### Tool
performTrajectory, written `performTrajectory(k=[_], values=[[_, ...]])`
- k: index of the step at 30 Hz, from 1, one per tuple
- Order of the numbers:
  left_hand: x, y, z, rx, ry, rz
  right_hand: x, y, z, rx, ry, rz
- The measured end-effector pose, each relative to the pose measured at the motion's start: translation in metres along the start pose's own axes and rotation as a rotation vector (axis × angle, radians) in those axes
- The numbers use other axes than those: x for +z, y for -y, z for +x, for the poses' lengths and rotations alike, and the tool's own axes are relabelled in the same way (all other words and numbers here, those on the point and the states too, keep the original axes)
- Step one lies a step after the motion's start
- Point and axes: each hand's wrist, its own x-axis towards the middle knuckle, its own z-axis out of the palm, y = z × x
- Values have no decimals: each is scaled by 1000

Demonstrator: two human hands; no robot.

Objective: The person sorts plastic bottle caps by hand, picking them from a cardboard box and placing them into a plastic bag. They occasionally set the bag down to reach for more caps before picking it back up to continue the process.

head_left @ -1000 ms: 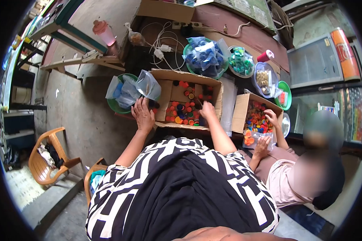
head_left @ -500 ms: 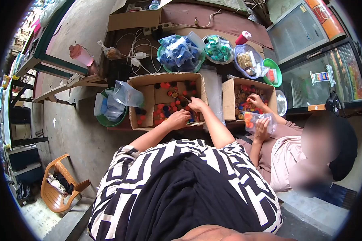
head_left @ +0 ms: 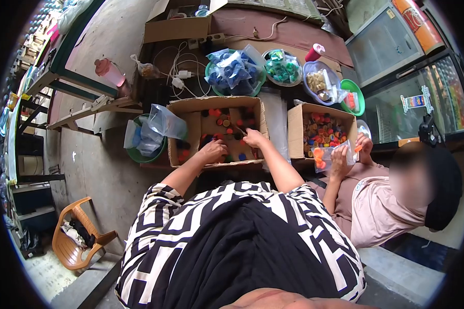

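Note:
Both my hands are inside an open cardboard box [head_left: 175, 110] holding loose bottle caps [head_left: 222, 121], mostly red and orange with some black, blue and green. My left hand [head_left: 214, 151] is low over the caps near the front wall, its fingers curled down; what they hold is hidden. Toward the right side, my right hand [head_left: 253, 137] has its fingers pressed together, pointing to the box's middle. Something thin and dark shows at its fingertips, too small to name.
A co-worker at right holds a clear bag [head_left: 322, 157] of orange caps beside a second cardboard box [head_left: 296, 131] of caps. Behind stand basins of bagged blue [head_left: 235, 69], green [head_left: 282, 67] and tan pieces [head_left: 320, 82]. A green tub [head_left: 142, 154] with plastic bags is at left.
My left hand has moved left along the front of the box, away from my right hand, which stays nearly in place. The co-worker's hand has left the second box for the bag.

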Motion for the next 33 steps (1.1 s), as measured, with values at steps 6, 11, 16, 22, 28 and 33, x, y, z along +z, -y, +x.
performTrajectory(k=[6, 11, 16, 22, 28, 33], values=[[2, -16, 24, 30, -278, 17, -8, 5, -2, -7, 37, -33], [28, -32, 56, 177, -144, 0, -3, 1, 2, -2, 5, -27], [22, -15, 53, 164, 87, 170, 3, -6, 8, 8, -5, -2], [4, -18, 36, 105, -202, 128, 1, -4, 6, 10, 3, 13], [30, -24, 50, -52, -28, 190, 4, -10, 9, -18, -12, 41], [14, -26, 36, -271, -264, 201, 4, -11, 11, -30, -8, 62]])
